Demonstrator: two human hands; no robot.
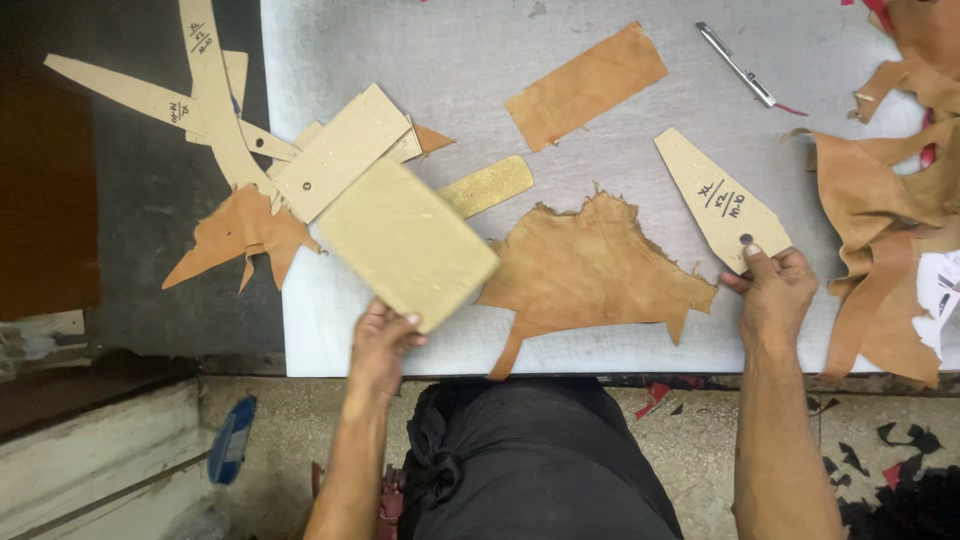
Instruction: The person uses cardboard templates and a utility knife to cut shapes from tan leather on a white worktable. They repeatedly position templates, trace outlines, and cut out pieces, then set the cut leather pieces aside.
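I am looking down on a pale grey cutting board (600, 350) lying over a dark bench (150, 200). Below, a speckled concrete floor (700, 440) is showing red and black scraps (655, 395). Pale wooden planks (90, 450) are sitting lower left. Light is falling evenly.

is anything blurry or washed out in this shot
Head view: the rectangular card template in the left hand is smeared by motion blur; the pointed template held by the right hand is sharp; the white cutting board looks evenly lit, without harsh glare.
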